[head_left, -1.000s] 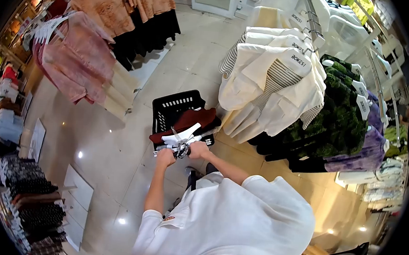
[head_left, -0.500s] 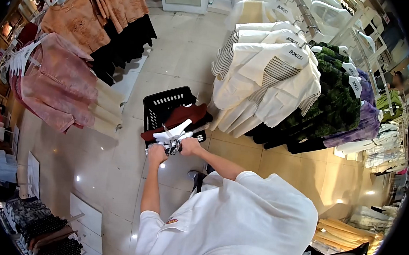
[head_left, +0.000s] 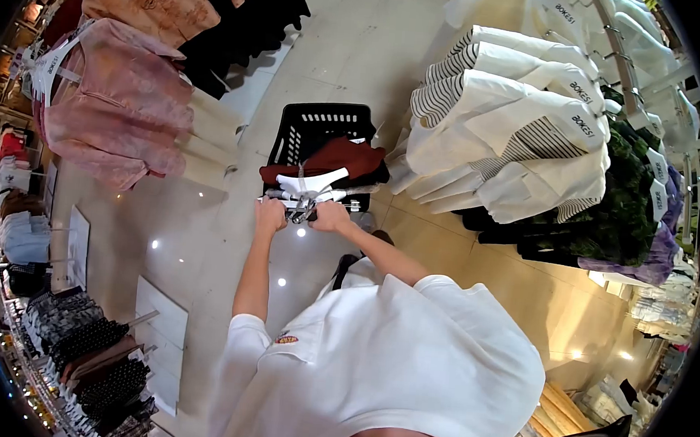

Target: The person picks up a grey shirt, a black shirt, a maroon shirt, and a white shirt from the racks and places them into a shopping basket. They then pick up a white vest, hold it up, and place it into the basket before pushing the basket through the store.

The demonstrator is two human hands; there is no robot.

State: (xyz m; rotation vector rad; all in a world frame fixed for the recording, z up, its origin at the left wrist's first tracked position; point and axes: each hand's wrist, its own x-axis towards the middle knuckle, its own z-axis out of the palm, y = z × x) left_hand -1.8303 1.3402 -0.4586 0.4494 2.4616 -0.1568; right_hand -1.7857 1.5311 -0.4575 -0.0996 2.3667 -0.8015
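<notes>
A black plastic basket (head_left: pixel 325 115) holds dark and rust-red clothes (head_left: pixel 342 158) on white hangers (head_left: pixel 313 183). My left hand (head_left: pixel 271 215) is closed at the basket's near left edge, beside the bunched hanger hooks. On the other side of the hooks, my right hand (head_left: pixel 331 216) is closed at the near edge too. Both hands seem wrapped round the basket's near rim or handle, though the fingers partly hide what they grip. The hanger hooks meet between the two hands.
Pink garments (head_left: pixel 119 97) and orange tops (head_left: pixel 154 2) hang on the left. White blouses (head_left: pixel 518 141) and dark green tops (head_left: pixel 610 208) hang on the right. Dark patterned clothes (head_left: pixel 85 346) hang at the lower left, beside a white panel (head_left: pixel 162 319). Tiled floor (head_left: pixel 226 250) lies between the racks.
The basket and both hands have shifted up and slightly right in the view, and the basket now looks more squarely aligned. The racks have shifted in the view as well.
</notes>
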